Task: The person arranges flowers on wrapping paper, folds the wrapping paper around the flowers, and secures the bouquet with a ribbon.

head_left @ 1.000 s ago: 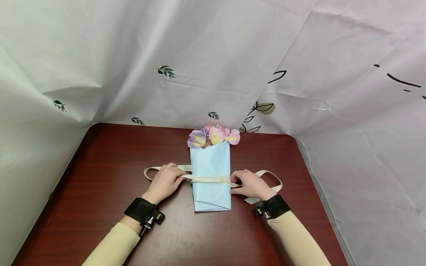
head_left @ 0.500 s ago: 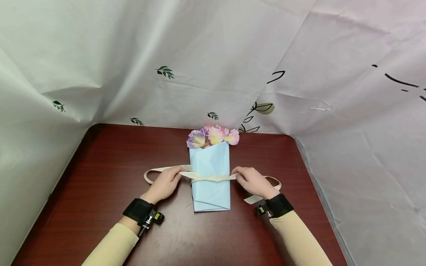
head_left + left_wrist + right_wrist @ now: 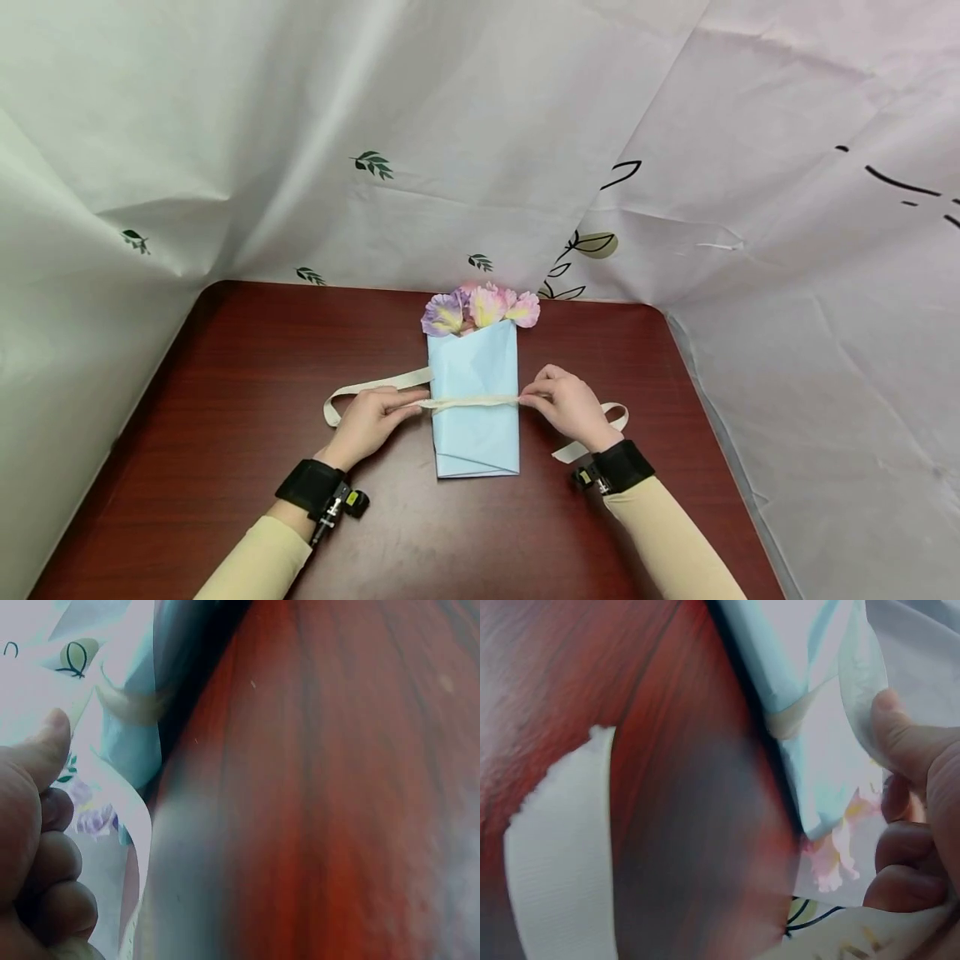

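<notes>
A bouquet wrapped in light blue paper (image 3: 476, 358) lies on the table, its pink and purple flowers (image 3: 487, 307) showing at the far end. A cream ribbon (image 3: 476, 402) crosses the middle of the wrap. At the wrap's left side my left hand (image 3: 373, 421) pinches the ribbon between thumb and fingers. My right hand (image 3: 564, 407) pinches it at the right side. In the right wrist view, the ribbon's frayed end (image 3: 562, 840) hangs loose close to the camera. Another length of ribbon loops behind the left hand to the wrap's left edge.
The dark red-brown table (image 3: 480, 533) has rounded far corners. A pale curtain (image 3: 300, 150) printed with leaves stands right behind it and along both sides. Black straps with small cameras (image 3: 356, 502) sit on both wrists.
The ribbon between the hands has straightened across the wrap. My left hand has come slightly down, its fingers reaching further out. The right hand has shifted its fingers on the ribbon; the bouquet stays put.
</notes>
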Demonstrator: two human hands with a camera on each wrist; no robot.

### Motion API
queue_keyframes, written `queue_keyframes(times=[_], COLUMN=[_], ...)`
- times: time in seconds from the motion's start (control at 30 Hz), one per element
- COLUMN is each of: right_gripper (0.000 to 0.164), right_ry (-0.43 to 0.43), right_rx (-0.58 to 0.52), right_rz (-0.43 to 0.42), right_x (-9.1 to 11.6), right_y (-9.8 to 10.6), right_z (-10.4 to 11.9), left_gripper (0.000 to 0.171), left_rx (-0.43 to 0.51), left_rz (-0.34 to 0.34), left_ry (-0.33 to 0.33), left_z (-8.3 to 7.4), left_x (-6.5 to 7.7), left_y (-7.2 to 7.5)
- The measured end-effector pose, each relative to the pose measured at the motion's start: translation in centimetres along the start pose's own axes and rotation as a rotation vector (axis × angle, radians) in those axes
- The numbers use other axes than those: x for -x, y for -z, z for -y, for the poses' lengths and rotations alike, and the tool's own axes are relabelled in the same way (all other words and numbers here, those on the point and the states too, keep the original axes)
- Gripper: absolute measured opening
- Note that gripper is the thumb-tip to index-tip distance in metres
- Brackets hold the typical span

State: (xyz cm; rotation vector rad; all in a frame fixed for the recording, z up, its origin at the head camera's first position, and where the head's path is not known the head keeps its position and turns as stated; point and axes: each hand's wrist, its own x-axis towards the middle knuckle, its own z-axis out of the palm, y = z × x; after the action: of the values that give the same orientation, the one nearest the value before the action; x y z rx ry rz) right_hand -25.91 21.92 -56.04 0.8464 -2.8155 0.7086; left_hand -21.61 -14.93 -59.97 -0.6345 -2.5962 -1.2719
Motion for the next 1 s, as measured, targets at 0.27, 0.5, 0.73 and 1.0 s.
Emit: queue_keyframes(times=[0.27,0.5,0.73,1.0], right_gripper=[0.007,0.003,0.008,0.007], right_ry=[-0.042,-0.093,-0.168,-0.220], right_rx=[-0.023,-0.015,0.007,0.048], right_rz=[0.024,0.035,0.016,0.039], right_x=[0.5,0.9,1.4,1.9], right_y=[0.1,0.3,0.6,0.8], right_z=[-1.1,-1.5,-1.5,-2.1], left_gripper=[0.020,0.016,0.015,0.009], left_rx=[0.049,-0.039,-0.107,-0.188], left_rz=[0.012,0.030,0.031,0.015], left_ry=[-0.027,0.031,0.059,0.139], left_z=[1.2,0.9,1.0,2.0], left_x=[0.8,0.5,0.8,1.9], left_y=[0.5,2.3,3.6,3.7])
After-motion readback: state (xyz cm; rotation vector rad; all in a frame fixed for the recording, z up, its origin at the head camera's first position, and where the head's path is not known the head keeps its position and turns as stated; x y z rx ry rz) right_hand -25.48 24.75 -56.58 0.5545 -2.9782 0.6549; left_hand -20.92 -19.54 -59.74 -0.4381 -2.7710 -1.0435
